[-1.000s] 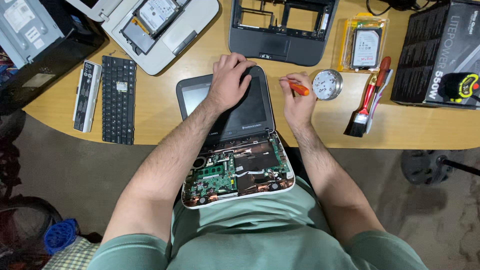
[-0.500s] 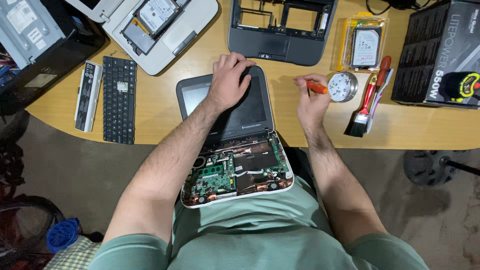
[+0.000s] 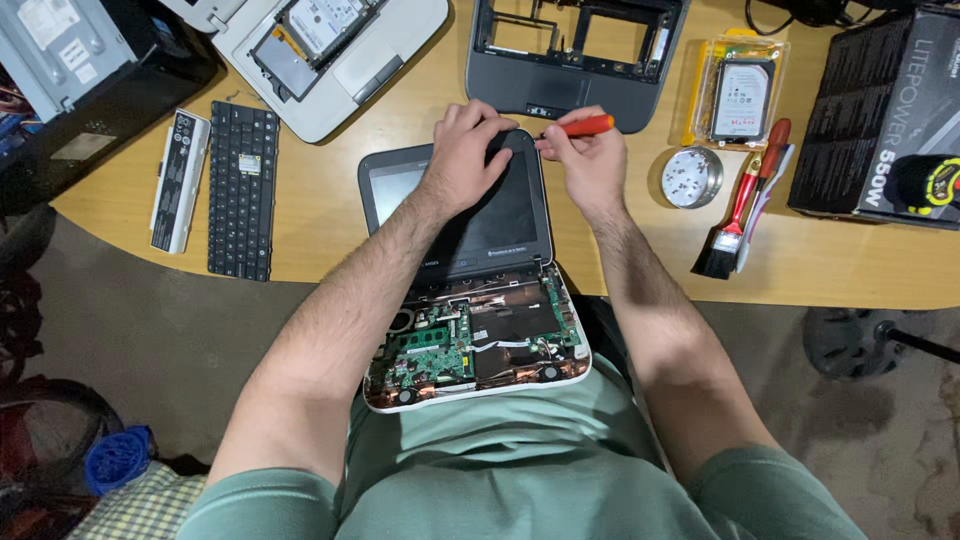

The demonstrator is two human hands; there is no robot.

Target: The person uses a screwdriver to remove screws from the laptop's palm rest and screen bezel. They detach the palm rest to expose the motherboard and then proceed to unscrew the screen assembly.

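Orange-handled screwdriver (image 3: 585, 126) pinched in right hand (image 3: 590, 165), lying crosswise at frame centre-top, tip toward screen lid (image 3: 500, 215) under flat, open left hand (image 3: 462, 160).

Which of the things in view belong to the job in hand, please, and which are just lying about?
In hand: left hand on opened laptop; right hand holding orange screwdriver.
Lying about: keyboard, brush, round tin, packaged drive.
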